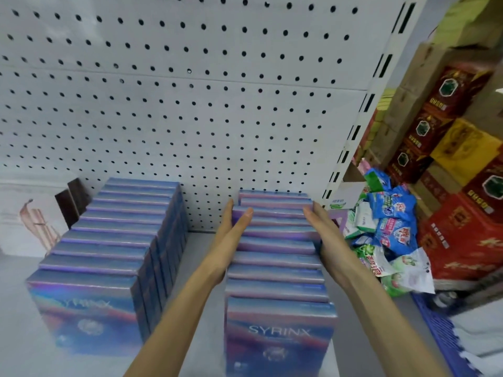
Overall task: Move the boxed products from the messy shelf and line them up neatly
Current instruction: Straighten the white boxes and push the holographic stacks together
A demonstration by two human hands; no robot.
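Bright, even light with soft shadows; wide-angle lens bends the edges, and corners blur slightly.

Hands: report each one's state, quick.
Left hand: open, straight fingers pressing the left side of the right-hand row of iridescent blue-purple cardboard boxes.
Right hand: open, flat against that row's right side.

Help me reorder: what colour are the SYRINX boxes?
SYRINX boxes: iridescent blue, purple and pink; head view.
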